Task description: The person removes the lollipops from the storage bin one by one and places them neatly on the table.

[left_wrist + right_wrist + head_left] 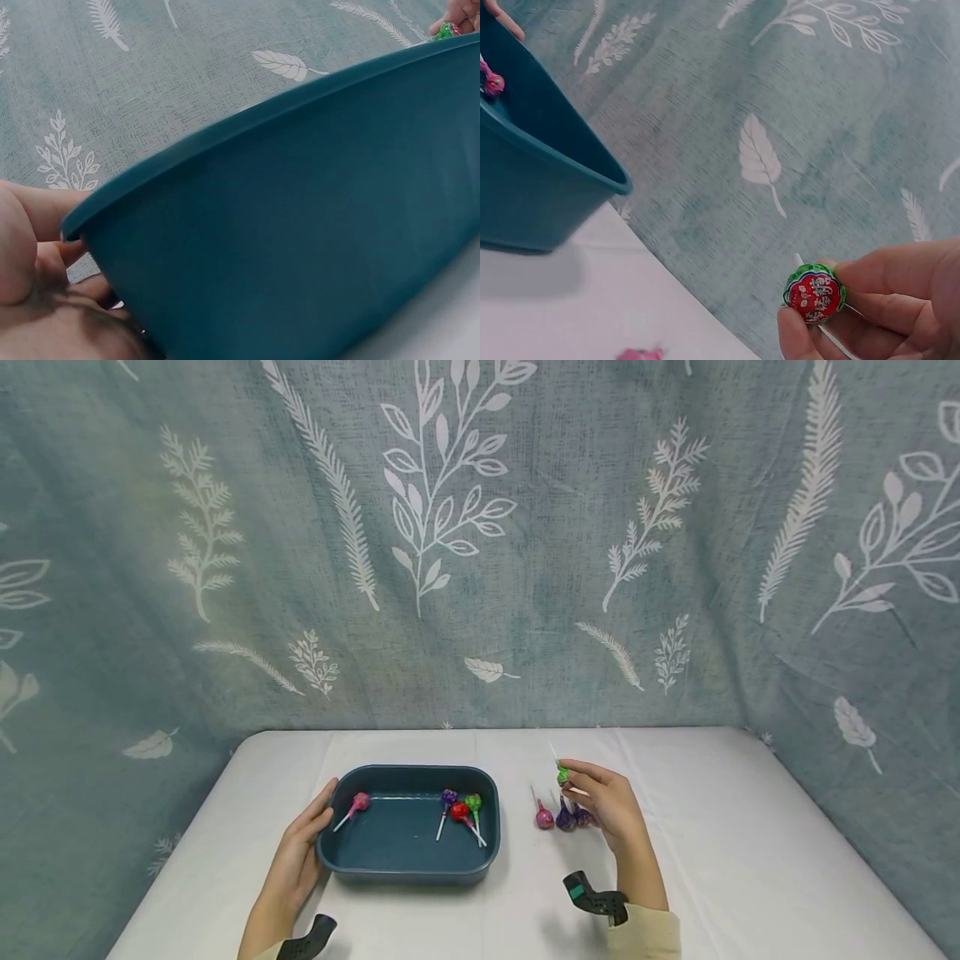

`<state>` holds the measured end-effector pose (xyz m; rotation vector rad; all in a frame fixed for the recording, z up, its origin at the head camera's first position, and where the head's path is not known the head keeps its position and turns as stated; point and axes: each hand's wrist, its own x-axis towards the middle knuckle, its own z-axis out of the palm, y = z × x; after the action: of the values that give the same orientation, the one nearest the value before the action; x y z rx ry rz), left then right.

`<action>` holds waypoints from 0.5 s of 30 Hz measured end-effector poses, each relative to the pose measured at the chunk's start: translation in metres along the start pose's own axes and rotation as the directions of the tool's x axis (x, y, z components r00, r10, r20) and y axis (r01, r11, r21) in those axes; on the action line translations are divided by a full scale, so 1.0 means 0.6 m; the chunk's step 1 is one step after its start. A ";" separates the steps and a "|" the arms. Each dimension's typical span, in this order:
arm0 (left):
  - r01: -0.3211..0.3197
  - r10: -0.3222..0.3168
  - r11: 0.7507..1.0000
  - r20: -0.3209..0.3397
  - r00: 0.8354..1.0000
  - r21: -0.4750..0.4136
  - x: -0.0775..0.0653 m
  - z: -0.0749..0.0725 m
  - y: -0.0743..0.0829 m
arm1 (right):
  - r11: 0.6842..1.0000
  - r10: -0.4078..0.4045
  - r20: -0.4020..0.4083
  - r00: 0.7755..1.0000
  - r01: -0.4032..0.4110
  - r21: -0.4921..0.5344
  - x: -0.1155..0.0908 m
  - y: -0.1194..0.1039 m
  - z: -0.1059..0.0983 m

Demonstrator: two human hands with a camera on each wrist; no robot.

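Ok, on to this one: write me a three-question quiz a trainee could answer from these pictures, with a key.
1. Multiple choice: what does the right hand hold? A: nothing. B: a green-and-red wrapped lollipop. C: a spoon.
2. True or false: the left hand touches the dark teal tray.
3. Count: how many lollipops lie inside the tray?

Key: 1. B. 2. True, at its left side in the head view. 3. Four, with the pink lollipop apart from the rest.

"Head view?"
"Forward and down, set back from left grip (pixel 294 847) and right grip (pixel 604 797)."
"Wrist views?"
"Each close to its grip, facing forward; both share the dark-teal, round-cornered plastic tub (pixel 285 217)."
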<state>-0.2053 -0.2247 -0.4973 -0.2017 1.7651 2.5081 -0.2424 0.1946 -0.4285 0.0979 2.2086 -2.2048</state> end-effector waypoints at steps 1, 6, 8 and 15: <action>-0.003 0.003 1.000 -0.001 1.000 0.008 0.000 0.000 0.000 | 1.000 0.000 -0.006 1.000 0.000 -0.003 0.000 0.000 -0.004; 0.002 -0.002 1.000 0.000 1.000 -0.003 0.000 0.000 0.000 | 1.000 0.004 -0.035 0.999 -0.004 -0.001 0.001 0.004 -0.020; 0.006 -0.006 1.000 0.002 1.000 -0.016 -0.001 0.001 0.001 | 1.000 0.010 -0.050 0.999 -0.010 -0.004 0.002 0.005 -0.026; 0.009 -0.008 0.999 0.011 1.000 -0.033 -0.003 0.002 0.002 | 0.998 0.041 -0.124 0.991 -0.047 -0.050 0.006 0.017 -0.047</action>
<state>-0.2039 -0.2242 -0.4953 -0.1964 1.7164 2.5285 -0.2446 0.2229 -0.4391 0.2866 2.3004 -2.1721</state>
